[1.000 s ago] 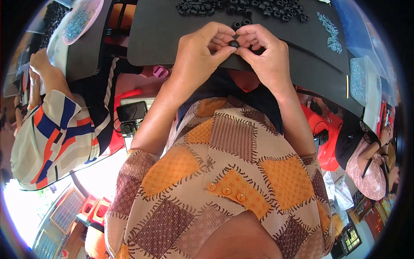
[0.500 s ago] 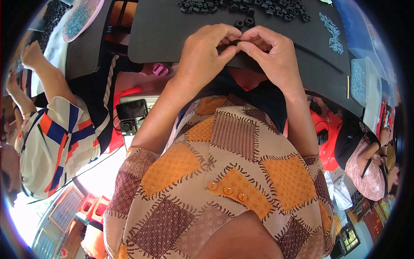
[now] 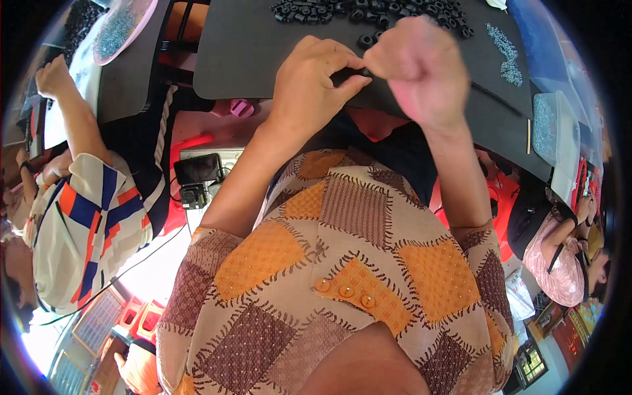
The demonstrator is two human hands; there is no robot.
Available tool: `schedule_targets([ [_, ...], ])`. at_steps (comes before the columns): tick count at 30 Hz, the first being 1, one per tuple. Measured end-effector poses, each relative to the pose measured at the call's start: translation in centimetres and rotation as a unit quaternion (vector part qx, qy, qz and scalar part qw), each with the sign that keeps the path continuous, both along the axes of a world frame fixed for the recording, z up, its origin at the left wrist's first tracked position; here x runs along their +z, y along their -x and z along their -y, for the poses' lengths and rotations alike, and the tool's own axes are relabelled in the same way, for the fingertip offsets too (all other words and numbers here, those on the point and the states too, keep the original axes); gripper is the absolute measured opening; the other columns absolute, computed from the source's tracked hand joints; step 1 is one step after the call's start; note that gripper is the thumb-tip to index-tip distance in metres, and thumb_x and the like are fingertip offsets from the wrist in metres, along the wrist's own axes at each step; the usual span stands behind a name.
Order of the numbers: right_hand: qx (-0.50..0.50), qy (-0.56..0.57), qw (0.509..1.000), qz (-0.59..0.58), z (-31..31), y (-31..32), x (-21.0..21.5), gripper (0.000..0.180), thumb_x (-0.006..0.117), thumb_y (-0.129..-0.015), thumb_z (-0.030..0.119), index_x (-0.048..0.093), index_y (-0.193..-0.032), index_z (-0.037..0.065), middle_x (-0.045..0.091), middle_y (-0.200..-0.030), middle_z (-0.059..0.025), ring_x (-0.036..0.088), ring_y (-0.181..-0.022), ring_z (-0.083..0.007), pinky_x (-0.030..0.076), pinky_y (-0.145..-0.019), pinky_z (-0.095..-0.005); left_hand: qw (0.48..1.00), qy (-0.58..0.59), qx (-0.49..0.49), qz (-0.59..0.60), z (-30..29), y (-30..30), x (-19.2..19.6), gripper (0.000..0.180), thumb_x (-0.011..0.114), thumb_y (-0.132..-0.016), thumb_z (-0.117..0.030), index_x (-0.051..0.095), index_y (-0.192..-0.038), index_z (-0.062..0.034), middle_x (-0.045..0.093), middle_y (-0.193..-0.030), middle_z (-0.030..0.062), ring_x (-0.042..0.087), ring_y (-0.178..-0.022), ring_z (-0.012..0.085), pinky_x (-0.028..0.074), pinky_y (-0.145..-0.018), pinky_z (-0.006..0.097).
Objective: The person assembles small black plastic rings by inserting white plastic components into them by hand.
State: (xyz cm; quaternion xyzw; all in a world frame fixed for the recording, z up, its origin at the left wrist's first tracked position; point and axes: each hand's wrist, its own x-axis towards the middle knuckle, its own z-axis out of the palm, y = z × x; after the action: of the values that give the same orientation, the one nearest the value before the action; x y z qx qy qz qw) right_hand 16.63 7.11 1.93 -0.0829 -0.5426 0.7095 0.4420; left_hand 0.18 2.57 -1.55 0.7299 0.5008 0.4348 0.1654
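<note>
My left hand (image 3: 309, 82) is above the near edge of the dark table (image 3: 243, 59), pinching a small black piece (image 3: 367, 72) between thumb and fingers. My right hand (image 3: 424, 72) is right beside it, curled closed with the wrist turned and its back upward. It is slightly blurred, and whatever its fingers grip is hidden. Just beyond the hands lies a loose black ring-shaped part (image 3: 365, 42). Farther back spreads a heap of similar black parts (image 3: 303, 10).
Small pale, shiny pieces (image 3: 505, 56) lie at the table's right, near a clear plastic tub (image 3: 565, 125) holding more. A thin dark strip (image 3: 497, 99) rests on the tabletop. People sit at left (image 3: 99, 224) and right (image 3: 559, 263). A pink-rimmed basin (image 3: 146, 26) stands at far left.
My right hand has rolled over from a fingertip pinch into a closed, back-up pose and risen slightly. My left hand keeps its pinch almost in place.
</note>
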Motion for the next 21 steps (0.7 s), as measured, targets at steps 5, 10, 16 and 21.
schedule_targets([
  [5, -0.132, -0.165, 0.971, 0.113, 0.7, 1.4, -1.1, 0.027, 0.062, -0.092, 0.021, 0.061, -0.075, 0.0, 0.055, -0.069, 0.0026, 0.045, -0.061, -0.0066, 0.034, -0.054, -0.0251, 1.0, 0.001, 0.009, 0.015, 0.6, 0.5, -0.2, 0.017, 0.079, -0.069, -0.015, 0.073, -0.083, -0.0081, 0.068, -0.086, 0.001, 0.059, -0.083, 0.0235, 0.05, -0.072, 0.034],
  [10, 0.003, -0.085, 0.981, 0.174, -0.9, 0.6, -0.5, 0.027, 0.062, -0.092, 0.019, 0.067, -0.078, -0.003, 0.057, -0.069, 0.0012, 0.046, -0.06, -0.0051, 0.034, -0.051, -0.0265, 0.999, -0.015, 0.028, -0.02, 0.8, 0.3, 0.3, 0.014, 0.08, -0.069, -0.015, 0.074, -0.081, -0.0098, 0.068, -0.086, -0.0014, 0.058, -0.082, 0.023, 0.05, -0.072, 0.034],
  [16, -0.052, -0.057, 0.997, 0.02, -1.0, -0.7, 1.9, 0.038, 0.047, -0.094, 0.028, 0.035, -0.063, 0.011, 0.024, -0.056, 0.0028, 0.021, -0.05, -0.0119, 0.018, -0.052, -0.0312, 0.999, -0.006, 0.032, -0.029, 1.0, -0.2, 0.0, 0.015, 0.08, -0.069, -0.016, 0.075, -0.082, -0.0111, 0.069, -0.088, -0.003, 0.058, -0.081, 0.0216, 0.05, -0.072, 0.033],
  [21, -0.029, -0.083, 0.996, -0.017, 0.3, -1.9, 4.0, 0.039, 0.044, -0.097, 0.028, 0.037, -0.061, 0.013, 0.027, -0.054, 0.0043, 0.021, -0.048, -0.0106, 0.019, -0.052, -0.0308, 0.999, -0.007, 0.035, -0.029, 1.0, -0.3, -0.2, 0.015, 0.08, -0.07, -0.017, 0.075, -0.083, -0.011, 0.069, -0.088, -0.0025, 0.058, -0.08, 0.0205, 0.049, -0.071, 0.031],
])
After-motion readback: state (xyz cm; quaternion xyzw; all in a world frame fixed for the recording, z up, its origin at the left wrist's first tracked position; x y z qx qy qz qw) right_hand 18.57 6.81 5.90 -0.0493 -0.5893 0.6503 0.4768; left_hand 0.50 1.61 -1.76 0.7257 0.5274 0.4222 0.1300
